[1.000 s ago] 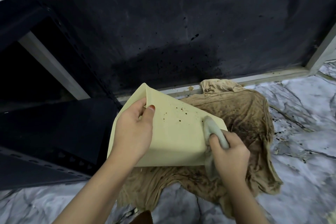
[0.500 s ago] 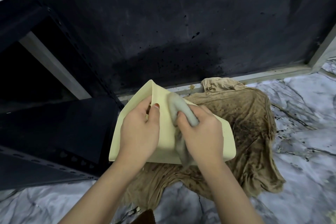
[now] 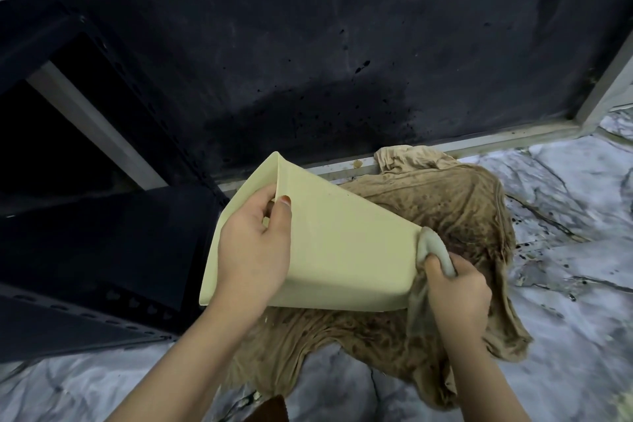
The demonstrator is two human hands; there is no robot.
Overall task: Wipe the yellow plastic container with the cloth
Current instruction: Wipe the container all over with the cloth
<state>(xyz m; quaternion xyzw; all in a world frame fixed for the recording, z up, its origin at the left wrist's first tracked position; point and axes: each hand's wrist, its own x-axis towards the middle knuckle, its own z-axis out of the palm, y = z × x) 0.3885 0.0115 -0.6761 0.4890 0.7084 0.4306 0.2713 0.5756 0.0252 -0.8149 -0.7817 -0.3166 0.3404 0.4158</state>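
Observation:
The pale yellow plastic container [image 3: 346, 243] is held tilted on its side above the floor, its open mouth facing left. My left hand [image 3: 255, 250] grips its rim, thumb on the outer wall and fingers inside. My right hand [image 3: 457, 295] is closed on a small grey cloth [image 3: 433, 248], which presses against the container's bottom right corner; a tail of the cloth hangs down below the hand. The container's broad upper side looks free of spots.
A large stained brown fabric [image 3: 445, 216] lies spread on the marble-patterned floor [image 3: 565, 284] under the container. A dark spattered wall [image 3: 342, 62] with a metal sill [image 3: 479, 144] rises behind. A dark metal rack [image 3: 85, 250] stands at the left.
My right hand swept the cloth from near the rim, beside my left hand, down across the container's side to its bottom right corner. The dark specks seen a second ago are gone.

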